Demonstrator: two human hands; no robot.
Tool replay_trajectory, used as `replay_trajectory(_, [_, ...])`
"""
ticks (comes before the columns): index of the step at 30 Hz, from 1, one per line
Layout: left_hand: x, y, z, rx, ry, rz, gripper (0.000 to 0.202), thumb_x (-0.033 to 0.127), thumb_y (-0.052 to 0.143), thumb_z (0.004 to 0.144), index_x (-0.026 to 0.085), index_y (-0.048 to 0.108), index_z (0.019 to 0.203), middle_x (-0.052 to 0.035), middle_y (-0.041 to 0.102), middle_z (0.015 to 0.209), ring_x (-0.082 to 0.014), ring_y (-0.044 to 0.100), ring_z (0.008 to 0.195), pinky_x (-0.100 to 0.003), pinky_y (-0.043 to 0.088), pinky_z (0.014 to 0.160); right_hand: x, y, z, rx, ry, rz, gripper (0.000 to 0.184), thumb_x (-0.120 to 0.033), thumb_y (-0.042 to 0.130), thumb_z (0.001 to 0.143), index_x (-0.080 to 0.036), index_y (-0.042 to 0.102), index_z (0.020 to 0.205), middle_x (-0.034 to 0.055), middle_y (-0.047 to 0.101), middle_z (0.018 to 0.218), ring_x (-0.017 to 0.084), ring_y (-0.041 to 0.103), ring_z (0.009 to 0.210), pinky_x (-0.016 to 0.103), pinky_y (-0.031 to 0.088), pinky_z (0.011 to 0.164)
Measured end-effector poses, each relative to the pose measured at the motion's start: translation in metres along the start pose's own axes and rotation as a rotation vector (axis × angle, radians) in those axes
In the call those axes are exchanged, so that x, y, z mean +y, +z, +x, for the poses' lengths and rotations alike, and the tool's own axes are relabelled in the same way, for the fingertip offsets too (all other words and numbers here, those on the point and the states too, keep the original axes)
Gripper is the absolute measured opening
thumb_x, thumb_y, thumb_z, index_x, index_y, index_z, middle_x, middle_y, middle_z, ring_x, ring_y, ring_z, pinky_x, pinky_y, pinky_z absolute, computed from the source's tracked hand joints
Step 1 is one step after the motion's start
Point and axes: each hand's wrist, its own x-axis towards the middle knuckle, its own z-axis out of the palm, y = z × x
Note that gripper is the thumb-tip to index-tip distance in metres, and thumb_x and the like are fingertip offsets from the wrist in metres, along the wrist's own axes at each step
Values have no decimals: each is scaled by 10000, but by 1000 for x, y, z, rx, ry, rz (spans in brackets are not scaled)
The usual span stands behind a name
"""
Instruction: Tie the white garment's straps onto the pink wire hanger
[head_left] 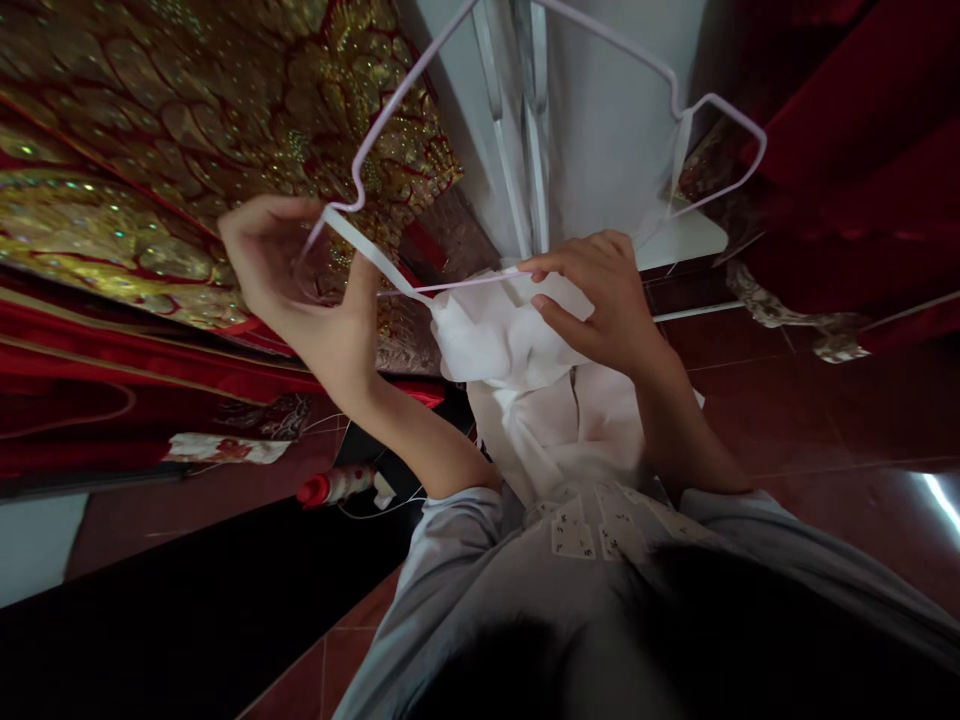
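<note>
A thin pale pink clothes hanger is held up in front of me. My left hand curls around its left end, with a white strap of the garment lying beside the thumb. On the lower bar, the fingers of my right hand are bent over the hanger; the thumb sits lower, and its contact is unclear. Another strap loops over the hanger's right notch. Below the bar hangs the white garment, its soft folds reaching down towards my lap.
Gold sequined red clothing hangs close on the left, dark red cloth on the right. White metal poles stand ahead. A red-capped bottle is at lower left by a black surface. Reddish tiles cover the floor.
</note>
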Motion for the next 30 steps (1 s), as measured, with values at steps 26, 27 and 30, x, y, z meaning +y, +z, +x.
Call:
replay_trajectory(26, [-34,43,-63,211,-385,-404,184,359,774,977,237,640,948,-14,659,857,-155,643,783,-297,534,732,36,-16,-7,158,82,-32,368,-376,666,962,-419,690,1326,70,715,1307,348,591,1340,671,449,1217])
replay_trajectory(27, [-34,42,-64,195,-386,-428,226,379,816,947,232,645,949,-18,664,872,-155,647,787,-298,543,748,36,-13,-6,174,92,-22,335,-376,674,956,-416,714,1286,69,723,1261,342,606,1290,656,471,1188])
replay_trajectory(30, [-33,39,-66,147,-383,-460,264,396,846,938,229,642,936,-22,669,882,-157,663,801,-311,559,790,35,-8,1,251,128,-21,165,-402,678,971,-385,777,1103,67,740,1093,317,641,1159,595,527,1102])
